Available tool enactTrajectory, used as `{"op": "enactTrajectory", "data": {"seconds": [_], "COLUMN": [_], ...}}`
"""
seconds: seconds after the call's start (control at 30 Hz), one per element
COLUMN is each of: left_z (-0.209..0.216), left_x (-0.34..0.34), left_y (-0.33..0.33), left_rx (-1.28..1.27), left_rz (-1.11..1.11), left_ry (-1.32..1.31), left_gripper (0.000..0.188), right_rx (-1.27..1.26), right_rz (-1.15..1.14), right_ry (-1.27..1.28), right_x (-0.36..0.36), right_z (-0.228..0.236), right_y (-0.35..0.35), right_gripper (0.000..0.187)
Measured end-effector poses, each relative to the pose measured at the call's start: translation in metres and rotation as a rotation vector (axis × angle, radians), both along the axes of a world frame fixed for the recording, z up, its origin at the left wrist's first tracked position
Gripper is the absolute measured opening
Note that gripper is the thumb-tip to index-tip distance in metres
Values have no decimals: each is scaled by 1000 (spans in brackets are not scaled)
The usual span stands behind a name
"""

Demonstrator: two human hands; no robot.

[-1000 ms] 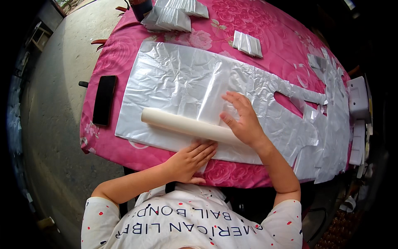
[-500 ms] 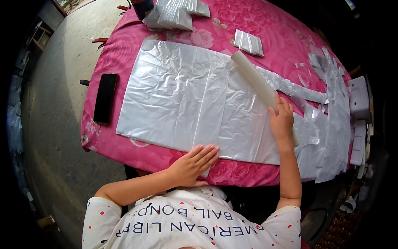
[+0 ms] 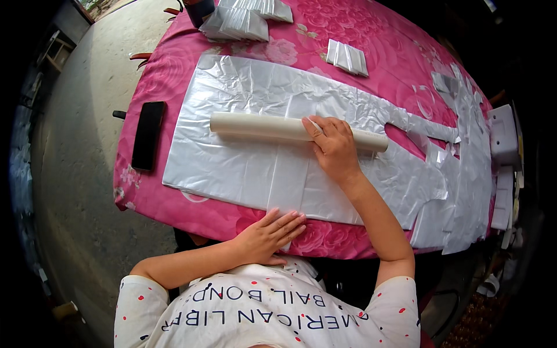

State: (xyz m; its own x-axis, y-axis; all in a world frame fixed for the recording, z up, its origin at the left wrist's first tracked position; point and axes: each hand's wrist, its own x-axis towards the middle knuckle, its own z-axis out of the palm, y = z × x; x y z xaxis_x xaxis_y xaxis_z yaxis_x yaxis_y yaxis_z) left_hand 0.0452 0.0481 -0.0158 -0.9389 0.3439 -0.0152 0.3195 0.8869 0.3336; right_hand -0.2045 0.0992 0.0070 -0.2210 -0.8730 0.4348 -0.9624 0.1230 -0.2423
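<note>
A stack of silvery-white plastic vest bags (image 3: pixel 232 168) lies spread flat on the table, its handle strips toward the right. My right hand (image 3: pixel 336 149) is closed over a cream-coloured tube (image 3: pixel 255 124), like a length of plastic pipe, which lies crosswise over the middle of the bags. At the near edge of the stack my left hand (image 3: pixel 270 236) rests flat, fingers stretched out and slightly apart. Its fingertips touch the plastic edge, and nothing is held in it.
A pink floral cloth (image 3: pixel 325 243) covers the table. A black phone (image 3: pixel 148 136) lies at the left. Folded plastic packets (image 3: pixel 238 23) are piled at the far side, with a smaller group of packets (image 3: pixel 347 57) to their right. More loose plastic (image 3: pixel 470 185) hangs near the right edge.
My right hand has moved left with the tube, which has turned from a steep slant to nearly level across the bags. My left hand has hardly moved.
</note>
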Motion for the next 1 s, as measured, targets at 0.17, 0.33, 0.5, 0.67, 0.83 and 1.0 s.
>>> {"op": "enactTrajectory", "data": {"seconds": [0.17, 0.33, 0.5, 0.67, 0.83, 1.0], "left_z": [-6, -2, 0, 19, 33, 18], "left_x": [10, 21, 18, 14, -10, -25], "left_y": [-24, -40, -46, -44, -58, -63], "left_rx": [-30, 184, 213, 725, 632, 250], "left_rz": [-156, -174, -243, -20, 69, 181], "left_ry": [217, 288, 329, 221, 152, 88], "left_gripper": [54, 39, 30, 32, 78, 77], "right_rx": [-104, 172, 207, 137, -7, -45], "right_rz": [-49, 355, 337, 234, 102, 65], "right_ry": [-63, -443, -439, -447, -421, -386], "right_x": [-11, 45, 70, 77, 84, 88], "right_z": [6, 7, 2, 4, -7, -8], "right_y": [-14, 35, 58, 55, 53, 54], "right_gripper": [49, 43, 50, 44, 32, 35]}}
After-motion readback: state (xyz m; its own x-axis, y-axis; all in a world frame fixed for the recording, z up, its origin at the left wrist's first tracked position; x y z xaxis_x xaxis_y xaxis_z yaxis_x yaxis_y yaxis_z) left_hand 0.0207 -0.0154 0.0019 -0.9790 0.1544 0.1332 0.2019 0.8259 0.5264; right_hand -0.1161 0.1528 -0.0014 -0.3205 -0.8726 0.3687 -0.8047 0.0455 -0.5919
